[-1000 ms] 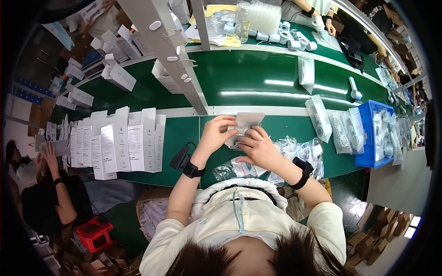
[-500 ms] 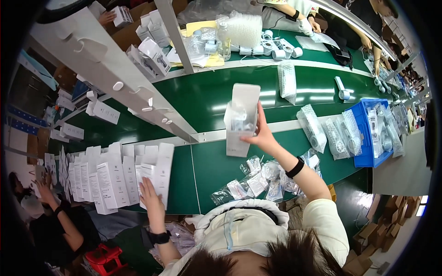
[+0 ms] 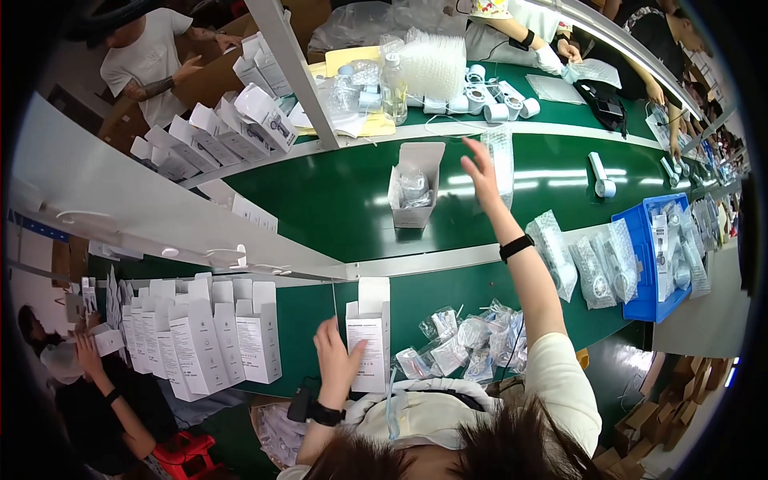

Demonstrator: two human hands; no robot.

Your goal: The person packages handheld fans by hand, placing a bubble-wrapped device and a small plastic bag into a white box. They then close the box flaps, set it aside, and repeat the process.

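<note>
My left hand (image 3: 338, 358) is at a white carton (image 3: 370, 336) standing with its flap up on the near green table; the thumb lies across its front face and the fingers are along its left side. Over the green belt beyond, my right hand (image 3: 483, 174) is raised, fingers spread and holding nothing. It is beside a bubble-wrapped package (image 3: 502, 160). To its left, an open white box (image 3: 414, 216) stands on the belt with clear-wrapped contents inside and its flap upright.
Small bagged parts (image 3: 472, 340) lie in a pile right of the carton. Several white cartons (image 3: 200, 344) stand in a row at left. Bubble-wrapped items (image 3: 596, 272) lie beside a blue bin (image 3: 644, 300). A slanted metal post (image 3: 296, 72) rises at the belt's far edge. Co-workers are around.
My right hand has let go of the open box, now on the belt, and moved up and right. My left hand has brought a carton rightward from the row. A person has appeared at far left.
</note>
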